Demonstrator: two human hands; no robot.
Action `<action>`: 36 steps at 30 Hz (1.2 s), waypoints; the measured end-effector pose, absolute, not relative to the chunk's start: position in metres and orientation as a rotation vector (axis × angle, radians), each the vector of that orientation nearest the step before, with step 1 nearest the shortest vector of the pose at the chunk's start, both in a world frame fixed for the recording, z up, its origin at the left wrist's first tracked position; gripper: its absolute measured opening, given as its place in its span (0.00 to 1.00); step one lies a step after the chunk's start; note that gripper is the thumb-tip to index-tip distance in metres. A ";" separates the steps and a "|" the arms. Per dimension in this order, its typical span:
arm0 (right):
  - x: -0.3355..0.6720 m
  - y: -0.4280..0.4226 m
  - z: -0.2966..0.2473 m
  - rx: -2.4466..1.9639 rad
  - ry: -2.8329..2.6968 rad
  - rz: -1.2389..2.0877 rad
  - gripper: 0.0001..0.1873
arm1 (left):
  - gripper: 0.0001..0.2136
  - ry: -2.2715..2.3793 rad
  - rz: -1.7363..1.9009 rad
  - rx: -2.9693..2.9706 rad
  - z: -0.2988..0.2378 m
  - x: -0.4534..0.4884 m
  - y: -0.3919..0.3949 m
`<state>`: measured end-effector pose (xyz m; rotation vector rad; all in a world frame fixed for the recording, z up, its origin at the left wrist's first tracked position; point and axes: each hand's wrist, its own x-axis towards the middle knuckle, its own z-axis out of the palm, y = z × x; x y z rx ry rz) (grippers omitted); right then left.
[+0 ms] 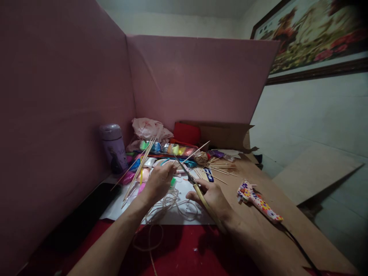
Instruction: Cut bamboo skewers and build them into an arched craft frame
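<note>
Clear pack holds coloured lumps. Left of pack: bottle, contents hidden. Before pack: left grip pinching stick, right grip wrapped round scissors.

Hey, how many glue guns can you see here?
1: a pale, flower-patterned, gun-shaped glue gun lies on the flat brown board, to the right of the bare right hand, its thin black cord trailing toward the near edge. Others could be hidden.

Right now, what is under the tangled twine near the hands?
Between loops of the twine, white paper shows; a red surface shows below its trailing strand. Whatever the left hand and forearm cover there is hidden.
</note>
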<state>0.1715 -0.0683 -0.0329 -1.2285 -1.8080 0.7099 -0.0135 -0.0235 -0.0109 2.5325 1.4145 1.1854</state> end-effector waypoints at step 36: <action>0.148 -0.061 -0.048 -1.818 -2.138 -0.172 0.12 | 0.13 1.893 1.083 2.636 -0.013 -0.006 -0.032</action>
